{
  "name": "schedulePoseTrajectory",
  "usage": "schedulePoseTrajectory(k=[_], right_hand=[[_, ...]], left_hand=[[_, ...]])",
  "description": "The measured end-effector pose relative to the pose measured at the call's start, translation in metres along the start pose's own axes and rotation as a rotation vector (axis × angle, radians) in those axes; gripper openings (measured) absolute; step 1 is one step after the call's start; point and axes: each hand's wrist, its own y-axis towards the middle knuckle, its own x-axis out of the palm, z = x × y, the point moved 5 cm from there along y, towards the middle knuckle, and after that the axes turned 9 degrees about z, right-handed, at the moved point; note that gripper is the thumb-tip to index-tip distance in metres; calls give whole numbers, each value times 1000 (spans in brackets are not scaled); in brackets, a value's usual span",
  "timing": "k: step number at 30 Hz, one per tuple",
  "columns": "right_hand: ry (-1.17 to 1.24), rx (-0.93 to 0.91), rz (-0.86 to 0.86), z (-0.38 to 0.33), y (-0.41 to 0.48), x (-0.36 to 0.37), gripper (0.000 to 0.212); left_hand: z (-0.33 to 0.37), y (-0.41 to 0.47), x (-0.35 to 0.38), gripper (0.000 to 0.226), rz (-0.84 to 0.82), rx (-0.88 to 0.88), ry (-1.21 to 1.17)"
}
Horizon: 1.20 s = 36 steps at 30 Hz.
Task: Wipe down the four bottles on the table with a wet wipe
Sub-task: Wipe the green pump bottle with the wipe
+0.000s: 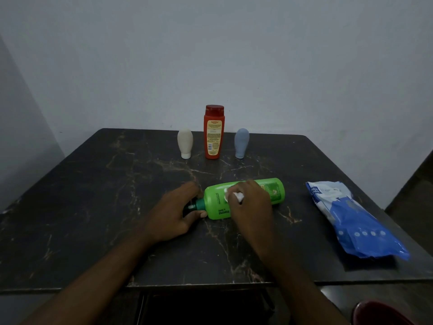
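Green bottle (243, 198) looks slick and roll-prone; left hand (173, 214) fingers clamp its neck, right hand (250, 202) fingers pinch the wipe (237, 196).

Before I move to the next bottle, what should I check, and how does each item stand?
1. Green bottle steadied: ok, it lies on its side and the left hand grips its neck end.
2. Wet wipe on the bottle: ok, the right hand presses it there.
3. Green bottle wiped all round: cannot tell.
4. Red bottle, cream bottle and grey-blue bottle upright at the back: ok.
5. Wipes pack on the table, right side: ok.
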Motion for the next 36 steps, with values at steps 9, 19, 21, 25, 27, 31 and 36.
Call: schedulePoseTrajectory(k=[9,19,21,25,27,31,36], right_hand=[[-44,-131,-62,-27,-3,10,21],[-196,-168,-244,-50,17,29,14],[-229,-173,-261,-54,18,30,16],[-188,-287,-232,-50,-10,25,11],[-146,-309,-207,-43,-22,23,11],[-127,-173,-100,-17,-15,7,18],[-227,-15,3,52,18,-35,21]], left_hand=[[-2,0,0,27,5,-35,21],[1,0,-1,26,-16,-44,30],[1,-1,-2,24,-14,-43,21],[0,0,-1,24,-19,-41,8],[-1,0,-1,25,-9,-28,21],[-1,-1,0,30,8,-28,47],[1,0,-1,30,8,-20,29]])
